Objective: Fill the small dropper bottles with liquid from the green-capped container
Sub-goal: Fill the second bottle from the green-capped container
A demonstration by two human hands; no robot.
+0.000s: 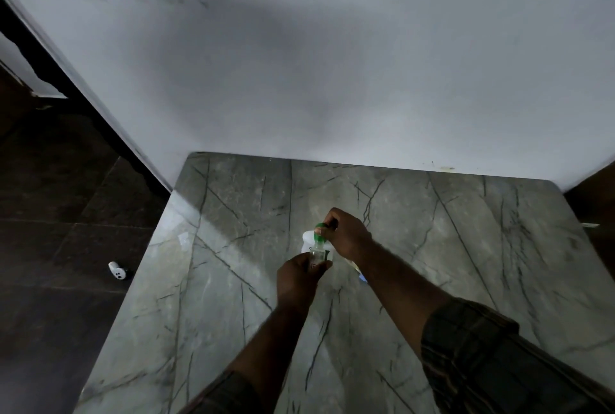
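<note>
A white container [307, 240] with a green cap [320, 234] stands on the marble table [233, 280], near its middle. My right hand [347, 233] grips the green cap from above. Just in front of the container, my left hand [297, 275] is closed around a small clear dropper bottle [316, 257], held up against the container's cap end. A small blue and pale item [361, 275] peeks out under my right forearm; most of it is hidden.
A white wall [299, 64] rises at the table's far edge. Dark tiled floor lies to the left, with a small white object [117, 270] on it. The table's left edge drops off close to that object.
</note>
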